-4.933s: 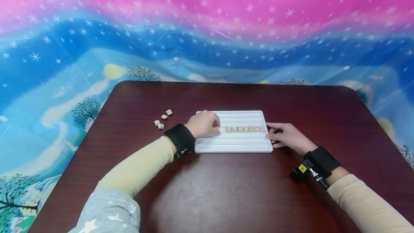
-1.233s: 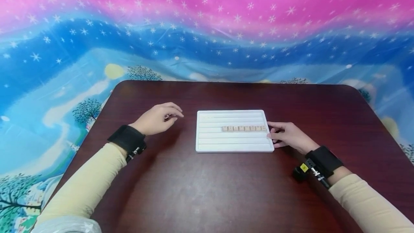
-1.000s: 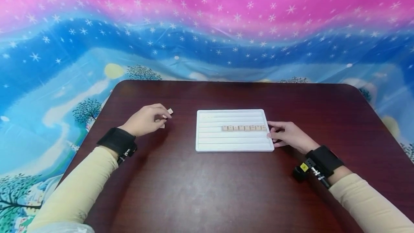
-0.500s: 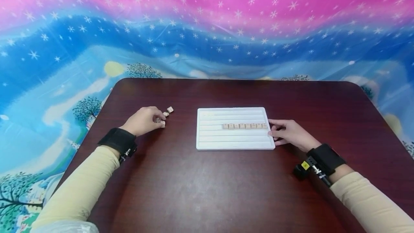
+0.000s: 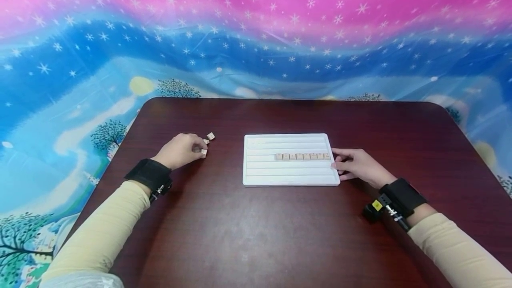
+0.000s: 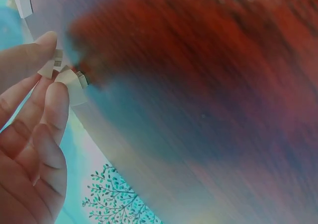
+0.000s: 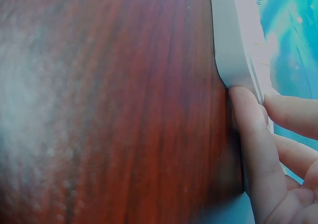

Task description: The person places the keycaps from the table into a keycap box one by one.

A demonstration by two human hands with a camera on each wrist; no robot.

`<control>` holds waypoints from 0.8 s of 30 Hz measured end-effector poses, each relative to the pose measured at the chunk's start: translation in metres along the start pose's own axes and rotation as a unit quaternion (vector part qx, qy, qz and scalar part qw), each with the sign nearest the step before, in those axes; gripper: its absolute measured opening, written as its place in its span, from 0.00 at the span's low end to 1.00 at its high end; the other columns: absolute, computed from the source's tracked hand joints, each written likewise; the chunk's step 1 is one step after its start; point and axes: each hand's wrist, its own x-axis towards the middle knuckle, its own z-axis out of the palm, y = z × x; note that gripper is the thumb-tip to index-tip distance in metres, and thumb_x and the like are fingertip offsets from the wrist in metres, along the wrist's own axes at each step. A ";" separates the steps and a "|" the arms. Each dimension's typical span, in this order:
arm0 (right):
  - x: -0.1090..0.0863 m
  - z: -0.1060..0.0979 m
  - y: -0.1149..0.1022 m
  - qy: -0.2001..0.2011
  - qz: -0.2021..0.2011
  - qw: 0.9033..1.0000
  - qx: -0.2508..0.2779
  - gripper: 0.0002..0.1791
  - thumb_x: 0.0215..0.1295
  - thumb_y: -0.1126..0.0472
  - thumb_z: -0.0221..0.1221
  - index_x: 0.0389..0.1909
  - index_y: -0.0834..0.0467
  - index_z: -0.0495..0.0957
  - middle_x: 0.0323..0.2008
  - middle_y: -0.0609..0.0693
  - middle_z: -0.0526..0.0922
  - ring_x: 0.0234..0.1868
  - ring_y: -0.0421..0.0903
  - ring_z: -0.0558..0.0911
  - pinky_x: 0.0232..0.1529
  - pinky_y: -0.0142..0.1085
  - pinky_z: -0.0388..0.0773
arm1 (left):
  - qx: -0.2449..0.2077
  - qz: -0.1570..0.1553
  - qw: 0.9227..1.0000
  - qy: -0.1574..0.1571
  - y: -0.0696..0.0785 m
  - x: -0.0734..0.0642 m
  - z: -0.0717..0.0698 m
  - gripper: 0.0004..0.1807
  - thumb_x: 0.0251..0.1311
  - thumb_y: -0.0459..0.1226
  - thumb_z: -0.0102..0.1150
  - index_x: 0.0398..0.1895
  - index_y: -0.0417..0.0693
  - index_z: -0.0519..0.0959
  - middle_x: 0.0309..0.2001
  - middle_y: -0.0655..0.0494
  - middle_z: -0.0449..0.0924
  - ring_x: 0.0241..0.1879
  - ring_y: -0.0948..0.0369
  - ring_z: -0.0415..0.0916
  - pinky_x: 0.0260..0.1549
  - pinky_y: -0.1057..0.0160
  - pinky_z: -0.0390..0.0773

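My left hand (image 5: 182, 150) is over the small loose wooden letter tiles at the left. Its thumb and fingers pinch a letter tile (image 5: 204, 152), and another tile (image 5: 211, 136) lies just beyond the fingertips. Up close in the left wrist view, pale tiles (image 6: 73, 85) show at the thumb and fingertips. A white grooved tray (image 5: 260, 170) lies flat at mid-table, a row of several letter tiles (image 5: 302, 156) along one groove up to its right rim. My right hand (image 5: 362, 166) holds that right edge; in the right wrist view its fingers (image 7: 253, 119) meet the tray's corner.
The dark red-brown table (image 5: 256, 230) has rounded far corners. Behind it hangs a pink and blue cloth (image 5: 256, 43) with snowflakes and trees. Each wrist wears a black band (image 5: 403, 197) with a small camera.
My left hand has left the tray and gone back to the loose tiles at the left, where it now pinches one. The tile row has grown leftward. My right hand stays at the tray's edge.
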 end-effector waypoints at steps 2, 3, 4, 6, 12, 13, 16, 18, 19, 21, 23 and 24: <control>-0.001 0.001 -0.001 0.001 0.002 1.000 0.003 0.38 0.73 0.67 0.61 0.77 0.69 0.54 0.50 0.65 0.73 0.40 0.47 0.85 0.40 0.40 0.85 | -0.002 0.003 1.000 0.004 0.001 0.000 0.000 0.06 0.60 0.32 0.72 0.40 0.45 0.88 0.42 0.52 0.85 0.37 0.55 0.76 0.41 0.54 0.77; -0.001 0.001 -0.001 0.002 0.003 1.000 0.003 0.38 0.73 0.67 0.61 0.77 0.70 0.54 0.50 0.65 0.73 0.40 0.46 0.85 0.40 0.39 0.85 | -0.002 0.005 1.000 0.006 0.002 -0.001 0.000 0.06 0.60 0.32 0.71 0.40 0.45 0.88 0.42 0.52 0.85 0.37 0.55 0.77 0.41 0.54 0.77; -0.001 0.000 -0.001 0.000 0.001 1.000 0.002 0.38 0.73 0.67 0.61 0.77 0.70 0.54 0.49 0.65 0.73 0.40 0.46 0.85 0.40 0.40 0.85 | -0.002 0.008 1.000 0.008 0.002 -0.001 0.000 0.05 0.61 0.32 0.71 0.40 0.45 0.88 0.42 0.52 0.85 0.37 0.55 0.77 0.41 0.54 0.78; -0.002 0.000 -0.001 0.002 0.003 1.000 0.002 0.38 0.73 0.67 0.61 0.77 0.70 0.54 0.49 0.65 0.73 0.39 0.46 0.85 0.40 0.39 0.85 | -0.001 0.015 1.000 0.011 0.004 -0.002 0.001 0.05 0.61 0.32 0.71 0.40 0.45 0.88 0.40 0.53 0.85 0.37 0.55 0.77 0.41 0.54 0.78; -0.002 0.000 -0.001 0.000 -0.001 1.000 0.001 0.38 0.72 0.67 0.61 0.77 0.71 0.54 0.50 0.65 0.73 0.40 0.47 0.84 0.39 0.40 0.85 | -0.006 0.028 0.999 0.022 0.013 -0.003 0.003 0.06 0.61 0.33 0.71 0.41 0.44 0.87 0.38 0.54 0.84 0.35 0.57 0.78 0.39 0.54 0.79; -0.002 0.000 -0.001 -0.001 -0.002 1.000 0.001 0.39 0.72 0.67 0.61 0.77 0.71 0.54 0.49 0.65 0.73 0.40 0.48 0.84 0.39 0.40 0.85 | -0.008 0.030 0.999 0.024 0.015 -0.003 0.004 0.06 0.61 0.33 0.71 0.41 0.44 0.87 0.38 0.54 0.84 0.35 0.57 0.78 0.39 0.54 0.80; -0.002 0.001 -0.001 -0.003 -0.004 1.000 0.002 0.39 0.73 0.67 0.61 0.77 0.71 0.53 0.49 0.65 0.73 0.40 0.48 0.84 0.39 0.40 0.85 | -0.015 0.035 0.999 0.025 0.019 -0.002 0.006 0.06 0.60 0.32 0.72 0.40 0.45 0.86 0.36 0.54 0.83 0.34 0.57 0.77 0.37 0.55 0.78; -0.002 0.001 0.000 -0.002 -0.001 1.000 0.002 0.38 0.73 0.67 0.61 0.77 0.71 0.54 0.49 0.65 0.73 0.40 0.48 0.84 0.39 0.40 0.85 | -0.016 0.039 0.999 0.026 0.022 -0.001 0.007 0.06 0.60 0.32 0.72 0.39 0.45 0.85 0.35 0.55 0.82 0.32 0.58 0.75 0.36 0.56 0.77; -0.002 0.000 0.000 -0.002 -0.001 1.000 0.001 0.38 0.73 0.67 0.61 0.77 0.70 0.54 0.49 0.64 0.73 0.40 0.48 0.84 0.39 0.40 0.85 | -0.017 0.042 0.999 0.026 0.024 0.000 0.008 0.05 0.60 0.32 0.72 0.38 0.46 0.85 0.34 0.56 0.82 0.31 0.58 0.75 0.35 0.57 0.77; -0.002 0.000 0.000 -0.002 -0.001 1.000 0.000 0.38 0.73 0.67 0.61 0.77 0.70 0.54 0.49 0.64 0.73 0.40 0.48 0.84 0.39 0.40 0.85 | -0.013 0.047 0.998 0.027 0.028 0.002 0.009 0.05 0.60 0.33 0.72 0.37 0.47 0.84 0.33 0.57 0.81 0.31 0.58 0.74 0.35 0.57 0.76; -0.002 0.000 0.000 -0.003 -0.003 1.000 -0.001 0.39 0.72 0.67 0.61 0.77 0.71 0.53 0.49 0.64 0.73 0.40 0.48 0.84 0.39 0.40 0.85 | -0.008 0.054 0.998 0.029 0.031 0.005 0.010 0.06 0.60 0.34 0.72 0.37 0.48 0.84 0.33 0.58 0.80 0.30 0.59 0.74 0.35 0.57 0.77; -0.002 0.000 0.000 -0.003 -0.004 1.000 -0.002 0.39 0.72 0.67 0.61 0.77 0.71 0.53 0.49 0.64 0.73 0.40 0.48 0.84 0.39 0.40 0.85 | -0.006 0.056 0.998 0.029 0.033 0.007 0.010 0.06 0.60 0.34 0.73 0.37 0.49 0.83 0.32 0.58 0.79 0.30 0.59 0.74 0.34 0.57 0.77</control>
